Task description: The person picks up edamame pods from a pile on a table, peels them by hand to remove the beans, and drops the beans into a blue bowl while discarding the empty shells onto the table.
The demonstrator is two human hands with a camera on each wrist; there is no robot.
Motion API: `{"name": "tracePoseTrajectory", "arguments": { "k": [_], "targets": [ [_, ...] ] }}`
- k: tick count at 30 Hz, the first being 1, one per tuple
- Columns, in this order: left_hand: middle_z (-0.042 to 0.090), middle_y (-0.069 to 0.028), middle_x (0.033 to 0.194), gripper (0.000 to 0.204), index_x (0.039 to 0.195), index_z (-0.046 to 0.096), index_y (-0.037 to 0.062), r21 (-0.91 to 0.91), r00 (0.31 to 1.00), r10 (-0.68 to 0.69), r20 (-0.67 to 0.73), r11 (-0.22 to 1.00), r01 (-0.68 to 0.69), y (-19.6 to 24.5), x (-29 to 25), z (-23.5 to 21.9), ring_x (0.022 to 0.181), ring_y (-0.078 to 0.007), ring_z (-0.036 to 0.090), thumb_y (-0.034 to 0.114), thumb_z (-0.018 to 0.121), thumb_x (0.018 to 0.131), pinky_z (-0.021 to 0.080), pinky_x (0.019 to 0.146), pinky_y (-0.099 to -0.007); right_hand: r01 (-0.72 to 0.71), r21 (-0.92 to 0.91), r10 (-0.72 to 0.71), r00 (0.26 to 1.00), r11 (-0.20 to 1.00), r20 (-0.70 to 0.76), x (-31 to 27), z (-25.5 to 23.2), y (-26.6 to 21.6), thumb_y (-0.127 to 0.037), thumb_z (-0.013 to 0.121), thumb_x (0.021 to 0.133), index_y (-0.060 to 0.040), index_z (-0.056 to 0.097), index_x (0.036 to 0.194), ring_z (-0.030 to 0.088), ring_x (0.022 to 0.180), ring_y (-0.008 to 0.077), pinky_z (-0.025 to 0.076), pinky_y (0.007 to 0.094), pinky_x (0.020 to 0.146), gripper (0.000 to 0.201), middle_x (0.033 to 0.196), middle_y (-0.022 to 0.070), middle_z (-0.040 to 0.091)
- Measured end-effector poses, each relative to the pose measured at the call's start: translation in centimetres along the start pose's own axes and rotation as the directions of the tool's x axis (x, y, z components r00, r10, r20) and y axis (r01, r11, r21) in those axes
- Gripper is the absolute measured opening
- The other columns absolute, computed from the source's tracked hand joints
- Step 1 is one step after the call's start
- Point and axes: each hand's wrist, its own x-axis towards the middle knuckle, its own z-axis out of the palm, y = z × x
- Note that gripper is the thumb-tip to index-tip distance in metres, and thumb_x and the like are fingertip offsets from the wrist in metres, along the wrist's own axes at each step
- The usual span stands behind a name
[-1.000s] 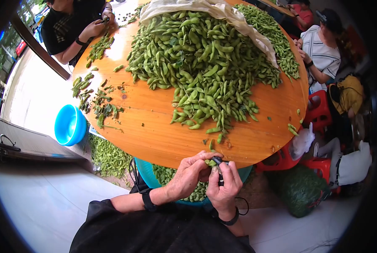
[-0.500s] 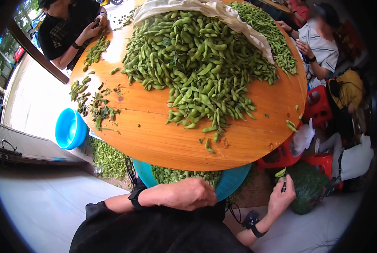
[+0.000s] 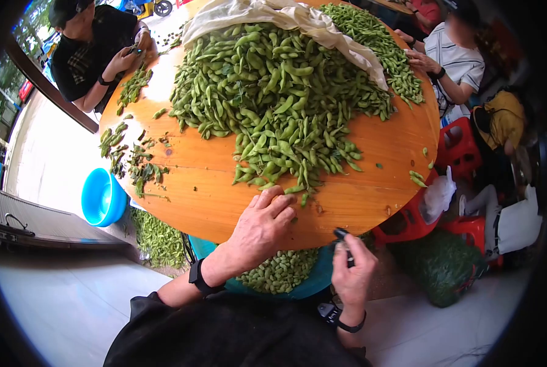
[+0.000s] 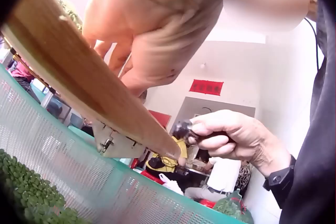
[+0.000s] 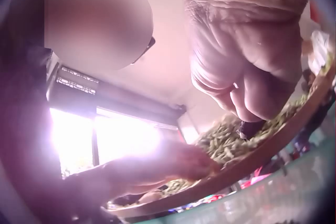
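Two hands work at the near rim of the round wooden table (image 3: 371, 202): the left hand (image 3: 260, 227) lies on the wood with straight fingers whose tips touch the nearest pods of the edamame heap (image 3: 279, 92), holding nothing, while the right hand (image 3: 354, 274) hangs just off the table edge, fingers curled round a small dark tool (image 3: 342, 235). Under that rim sits a teal basket (image 3: 322, 278) of green pods, tucked between the table and the person's lap, so little room is left there. A strip of bare wood runs between the heap and the near edge; to the left it carries scattered stems and leaves (image 3: 140, 164). Off the left edge stand a blue basin (image 3: 102, 197) and a loose pile of pods on the floor. A red sign (image 4: 206, 87) hangs on the far wall; its writing cannot be read.
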Motion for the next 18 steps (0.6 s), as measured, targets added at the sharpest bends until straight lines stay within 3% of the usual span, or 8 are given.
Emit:
{"name": "tracePoseTrajectory", "arguments": {
  "k": [4,5,6,7,9,12,16,18],
  "targets": [
    [0.066,-0.0099,0.103,0.019,0.097,0.062,0.0031,-0.198,0.986,-0.159,0.054,0.966,0.167,0.9,-0.7,-1.2,0.093,-0.0246,0.065,0.005,0.072,0.081,0.054,0.079,-0.0351,-0.043,0.234,0.000,0.984,0.971,0.181,1.2,2.7,-2.0,0.003,0.060,0.086,0.0058,0.065,0.106,0.058,0.064,0.0248,0.047,0.0327,0.061,0.021,0.079,0.0139,0.058],
    [0.067,-0.0085,0.096,0.015,0.097,0.061,0.0029,-0.491,0.960,-0.270,0.074,0.828,0.271,1.1,-0.8,-1.2,0.083,-0.0195,0.065,0.006,0.070,0.086,0.054,0.071,-0.0312,-0.034,0.268,-0.019,0.981,0.963,0.193,1.3,3.0,-2.2,0.003,0.060,0.087,0.0066,0.064,0.107,0.059,0.064,0.0223,0.046,0.0313,0.061,0.022,0.079,0.0121,0.057],
    [0.067,-0.0070,0.089,0.011,0.098,0.061,0.0027,-0.731,0.923,-0.364,0.128,0.595,0.336,1.3,-0.9,-1.2,0.073,-0.0143,0.065,0.006,0.068,0.091,0.054,0.064,-0.0273,-0.065,0.310,0.000,0.979,0.949,0.206,1.1,3.3,-2.2,0.002,0.060,0.087,0.0072,0.064,0.108,0.059,0.065,0.0207,0.046,0.0309,0.060,0.022,0.079,0.0111,0.056],
    [0.067,-0.0070,0.089,0.011,0.098,0.061,0.0027,-0.733,0.922,-0.365,0.127,0.592,0.335,1.3,-1.1,-1.2,0.073,-0.0143,0.065,0.006,0.068,0.091,0.054,0.064,-0.0273,-0.096,0.350,0.018,0.975,0.932,0.219,1.0,3.5,-2.1,0.002,0.060,0.088,0.0077,0.064,0.108,0.058,0.066,0.0191,0.046,0.0304,0.060,0.021,0.079,0.0101,0.055],
    [0.067,-0.0061,0.083,0.008,0.099,0.059,0.0012,-0.848,0.763,-0.424,0.488,-0.023,0.530,1.3,-1.5,-1.2,0.070,-0.0097,0.064,0.006,0.065,0.095,0.053,0.059,-0.0240,-0.123,0.384,0.040,0.975,0.915,0.217,1.0,3.7,-2.6,0.001,0.060,0.088,0.0083,0.063,0.108,0.058,0.066,0.0179,0.046,0.0299,0.059,0.021,0.079,0.0096,0.055],
    [0.065,-0.0058,0.075,0.007,0.099,0.058,0.0010,-0.878,0.777,-0.413,0.475,-0.164,0.449,1.4,-1.9,-0.5,0.067,-0.0101,0.064,0.002,0.063,0.095,0.052,0.059,-0.0235,-0.106,0.384,0.024,0.977,0.917,0.213,1.0,3.8,-2.4,0.001,0.060,0.088,0.0090,0.063,0.106,0.058,0.066,0.0170,0.046,0.0294,0.058,0.020,0.079,0.0096,0.055],
    [0.065,-0.0056,0.075,0.007,0.096,0.057,0.0007,-0.897,0.773,-0.490,0.403,-0.042,0.441,1.9,-2.5,-0.1,0.065,-0.0092,0.063,0.002,0.064,0.094,0.051,0.056,-0.0227,0.000,0.282,-0.063,0.975,0.959,0.215,0.9,4.0,-2.2,0.001,0.062,0.088,0.0093,0.064,0.104,0.059,0.065,0.0179,0.046,0.0295,0.056,0.018,0.080,0.0106,0.056],
    [0.066,-0.0062,0.076,0.010,0.094,0.056,0.0010,-0.892,0.818,-0.491,0.299,0.162,0.423,2.1,-2.7,0.0,0.064,-0.0088,0.062,0.001,0.065,0.093,0.049,0.054,-0.0221,-0.014,0.290,-0.053,0.974,0.957,0.222,1.1,3.9,-2.2,0.000,0.062,0.088,0.0093,0.063,0.103,0.059,0.063,0.0179,0.046,0.0299,0.055,0.017,0.081,0.0110,0.056]
  ]
}}
